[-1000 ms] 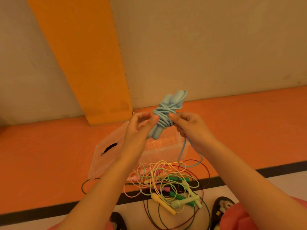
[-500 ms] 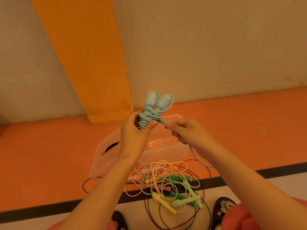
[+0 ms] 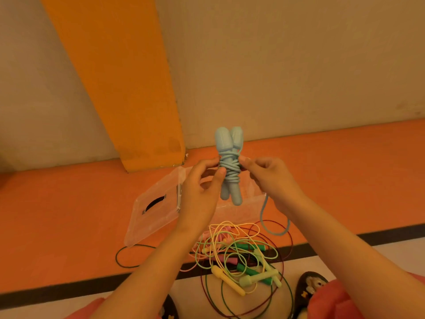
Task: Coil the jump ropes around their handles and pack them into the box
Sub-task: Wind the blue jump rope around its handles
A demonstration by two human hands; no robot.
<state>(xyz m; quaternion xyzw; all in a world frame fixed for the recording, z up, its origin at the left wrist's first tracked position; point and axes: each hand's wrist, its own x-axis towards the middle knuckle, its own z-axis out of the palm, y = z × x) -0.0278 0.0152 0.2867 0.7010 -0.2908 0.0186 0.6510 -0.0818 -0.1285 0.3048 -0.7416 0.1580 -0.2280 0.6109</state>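
Holding the light blue jump rope upright in mid-air above the floor, the left hand pinches the paired handles at their wrapped middle between thumb and fingertips, while the right hand grips the cord just beside the coils on the other side. Several turns of cord sit around the two handles, which stand side by side, and a loose tail of the same cord hangs down in a loop behind the right wrist, near the orange floor. Directly behind and below the bundle lies the clear plastic box, with its lid open and lying flat to the left; the hands and the bundle cover much of the box, so whether anything is inside it cannot be told. Nearer the person, between the forearms, a tangled pile of other jump ropes rests on the floor across a black stripe, with yellow, pale green, dark green and pink handles and cords overlapping one another. Two dark shoes show at the bottom edge just beside the pile. An orange band runs down the beige wall behind.
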